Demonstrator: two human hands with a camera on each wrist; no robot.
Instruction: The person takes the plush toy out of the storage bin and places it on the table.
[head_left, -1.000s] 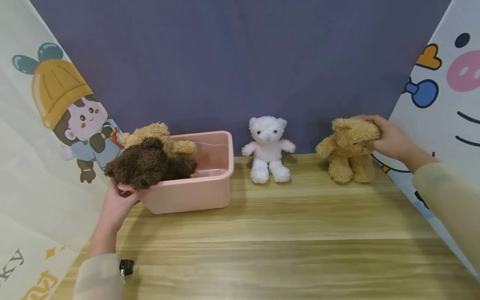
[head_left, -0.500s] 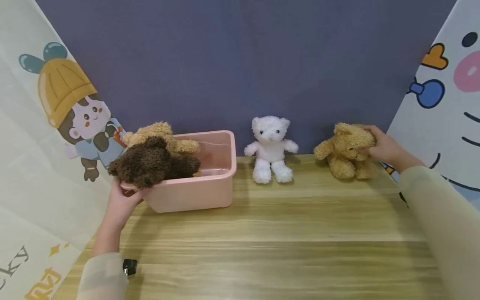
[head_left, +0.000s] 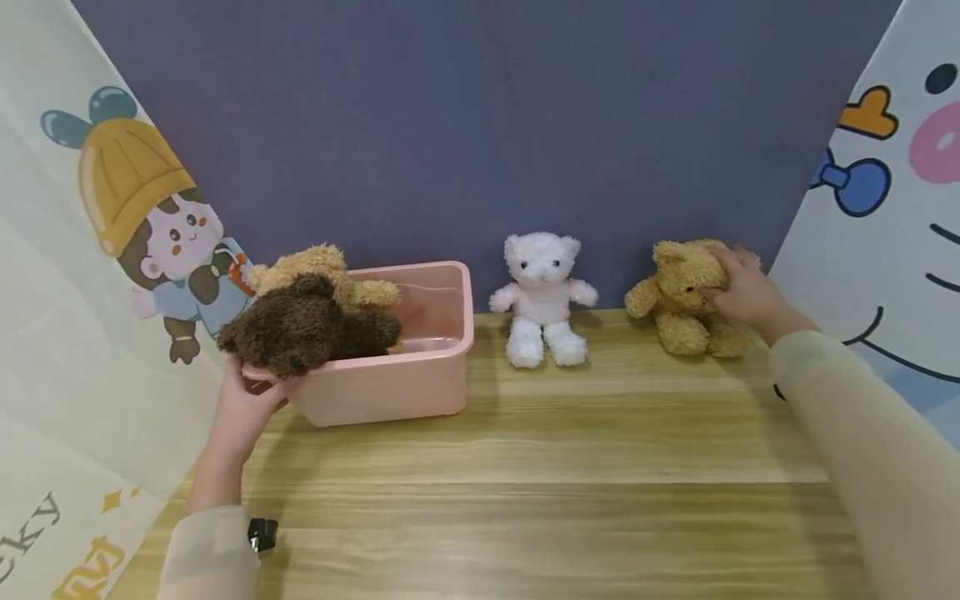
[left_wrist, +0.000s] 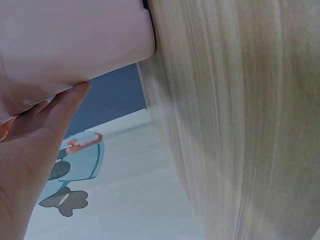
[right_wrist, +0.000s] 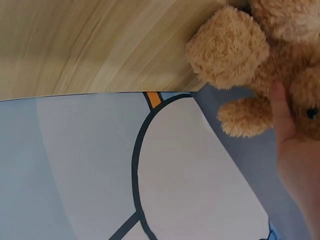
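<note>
At the back right, a tan teddy bear (head_left: 684, 325) sits on the table against the dark backdrop. My right hand (head_left: 748, 292) holds its head from the right, thumb across the face. From the right wrist view, the thumb presses into the fur of the bear (right_wrist: 227, 47). My left hand (head_left: 243, 410) grips the left end of a pink plastic bin (head_left: 382, 396), under its rim. In the left wrist view the fingertips touch the wall of the bin (left_wrist: 75, 40). A dark brown bear (head_left: 281, 329) lies over the bin's left end, with a light tan bear (head_left: 307, 265) behind it.
A white teddy bear (head_left: 542, 283) sits between the bin and the tan bear, its back to the dark backdrop (head_left: 480, 125). Printed cloth walls flank the wood-grain table (head_left: 525, 500). A small black object (head_left: 262, 533) shows beside my left sleeve.
The tan bear has come down from standing to sitting, and its face has turned more to the front. My right hand has shifted with its head. My left hand keeps its place on the bin.
</note>
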